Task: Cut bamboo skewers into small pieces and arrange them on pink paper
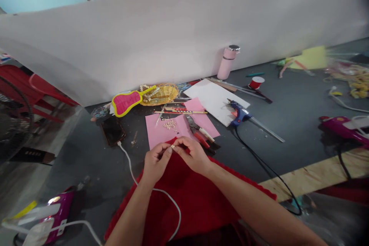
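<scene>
Over the red cloth (184,196), my left hand (155,162) and my right hand (195,156) meet fingertip to fingertip. Both pinch one tiny pale piece (173,146), too small to name. Just beyond them lies a sheet of pink paper (154,130) bearing a small heap of similar pale bits (170,123). Red-handled pliers (198,132) rest on the same paper, to the right. Several patterned sticks (181,110) lie across its far side.
Left are a phone (113,130) with a white cable (129,161), a pink-and-yellow paddle shape (127,103) and a wicker basket (168,94). Right are white board (213,100), a blue glue gun (240,112) with black cord, a ribbon spool (256,82) and a pink bottle (227,63).
</scene>
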`<state>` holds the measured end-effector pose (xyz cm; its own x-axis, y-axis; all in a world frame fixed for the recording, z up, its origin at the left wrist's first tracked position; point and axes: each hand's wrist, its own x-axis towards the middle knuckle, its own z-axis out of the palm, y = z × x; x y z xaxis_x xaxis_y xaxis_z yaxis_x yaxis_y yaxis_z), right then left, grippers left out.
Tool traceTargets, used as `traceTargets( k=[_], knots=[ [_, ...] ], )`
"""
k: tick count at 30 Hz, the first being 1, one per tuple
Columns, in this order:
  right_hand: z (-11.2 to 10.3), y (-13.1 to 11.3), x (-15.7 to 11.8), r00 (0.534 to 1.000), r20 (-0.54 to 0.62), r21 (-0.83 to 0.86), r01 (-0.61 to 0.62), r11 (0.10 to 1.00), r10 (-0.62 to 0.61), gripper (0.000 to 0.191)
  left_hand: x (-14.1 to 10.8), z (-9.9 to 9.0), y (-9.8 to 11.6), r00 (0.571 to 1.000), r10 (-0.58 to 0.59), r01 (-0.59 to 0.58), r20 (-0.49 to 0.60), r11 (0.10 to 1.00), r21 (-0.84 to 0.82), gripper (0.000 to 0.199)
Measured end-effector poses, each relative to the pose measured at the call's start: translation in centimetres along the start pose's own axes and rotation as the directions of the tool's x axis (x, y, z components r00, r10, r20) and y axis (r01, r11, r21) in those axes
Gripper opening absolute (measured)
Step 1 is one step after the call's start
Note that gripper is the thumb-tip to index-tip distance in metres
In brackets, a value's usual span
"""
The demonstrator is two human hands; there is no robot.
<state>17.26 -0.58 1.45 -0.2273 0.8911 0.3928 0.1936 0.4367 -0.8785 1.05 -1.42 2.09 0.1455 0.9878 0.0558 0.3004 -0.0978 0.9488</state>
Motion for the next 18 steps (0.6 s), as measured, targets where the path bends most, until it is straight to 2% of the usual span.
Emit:
traceTargets(
  k=[18],
  knots=[
    [-0.13, -0.10, 0.06, 0.996, 0.067, 0.024, -0.052, 0.998, 0.051, 0.011, -0.23, 0.12, 0.34, 0.999, 0.048, -0.045, -0.020, 0.991, 0.124, 0.019]
  ],
)
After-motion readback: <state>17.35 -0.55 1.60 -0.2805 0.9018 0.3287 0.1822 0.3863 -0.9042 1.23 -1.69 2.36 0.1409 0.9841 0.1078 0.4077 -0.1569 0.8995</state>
